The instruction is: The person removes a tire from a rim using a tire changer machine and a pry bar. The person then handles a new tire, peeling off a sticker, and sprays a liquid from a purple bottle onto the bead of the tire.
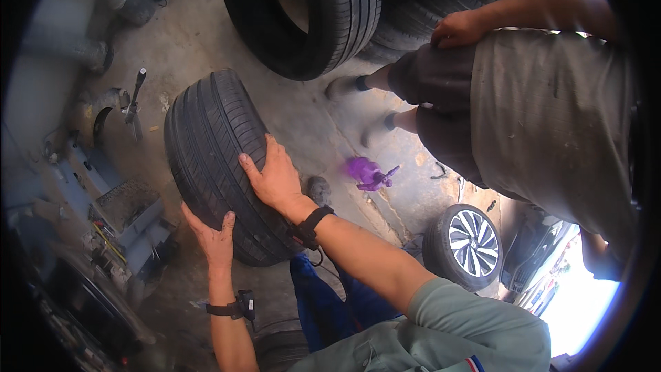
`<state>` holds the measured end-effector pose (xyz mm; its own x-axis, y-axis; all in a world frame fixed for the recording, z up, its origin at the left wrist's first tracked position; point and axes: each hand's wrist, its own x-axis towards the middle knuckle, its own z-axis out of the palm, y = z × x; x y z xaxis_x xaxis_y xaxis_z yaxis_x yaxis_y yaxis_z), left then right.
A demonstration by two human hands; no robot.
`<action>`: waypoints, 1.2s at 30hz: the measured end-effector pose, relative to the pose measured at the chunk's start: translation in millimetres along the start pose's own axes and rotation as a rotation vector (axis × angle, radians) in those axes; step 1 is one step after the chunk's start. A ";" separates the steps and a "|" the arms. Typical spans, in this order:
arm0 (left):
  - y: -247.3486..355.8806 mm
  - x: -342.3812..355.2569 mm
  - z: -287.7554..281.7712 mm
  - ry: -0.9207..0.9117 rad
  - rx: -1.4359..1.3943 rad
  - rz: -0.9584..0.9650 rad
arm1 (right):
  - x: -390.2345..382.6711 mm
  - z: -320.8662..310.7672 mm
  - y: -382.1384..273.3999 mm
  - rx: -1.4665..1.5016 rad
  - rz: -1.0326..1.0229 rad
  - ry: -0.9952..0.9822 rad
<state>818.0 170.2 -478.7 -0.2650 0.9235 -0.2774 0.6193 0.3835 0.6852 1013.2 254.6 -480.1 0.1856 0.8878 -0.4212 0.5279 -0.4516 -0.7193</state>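
Note:
A black car tyre (210,134) stands tilted on the concrete in front of me, its grooved tread facing up and to the left. My left hand (212,240) grips the lower part of the tread, thumb apart from the fingers. Higher up, my right hand (275,178) holds the tyre near its right edge, with the fingers over the sidewall side and the thumb on the tread. Both wrists wear black bands. The far sidewall of the tyre is hidden.
Another bare tyre (337,14) stands at the top, beside stacked tyres (420,0). A person (544,117) stands at the right. A purple spray bottle (368,173) and a wheel with a silver rim (471,241) are on the floor; a grey machine (131,210) is at the left.

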 end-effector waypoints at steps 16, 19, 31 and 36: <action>145.4 108.9 82.1 0.187 0.226 0.007 | 7.6 -47.2 81.7 -0.013 -0.049 0.306; 142.4 119.7 86.9 0.228 0.222 0.054 | 16.1 -48.7 80.1 0.005 -0.038 0.306; 119.6 119.7 92.8 0.349 0.018 0.123 | 18.8 -41.8 85.8 -0.001 -0.040 0.347; 121.9 125.3 94.0 0.325 -0.133 0.081 | 28.5 -45.5 82.0 -0.010 -0.013 0.361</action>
<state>929.7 333.6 -493.2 -0.4533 0.8914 -0.0048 0.5521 0.2850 0.7836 1099.5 246.9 -525.9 0.4584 0.8684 -0.1889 0.5399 -0.4410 -0.7170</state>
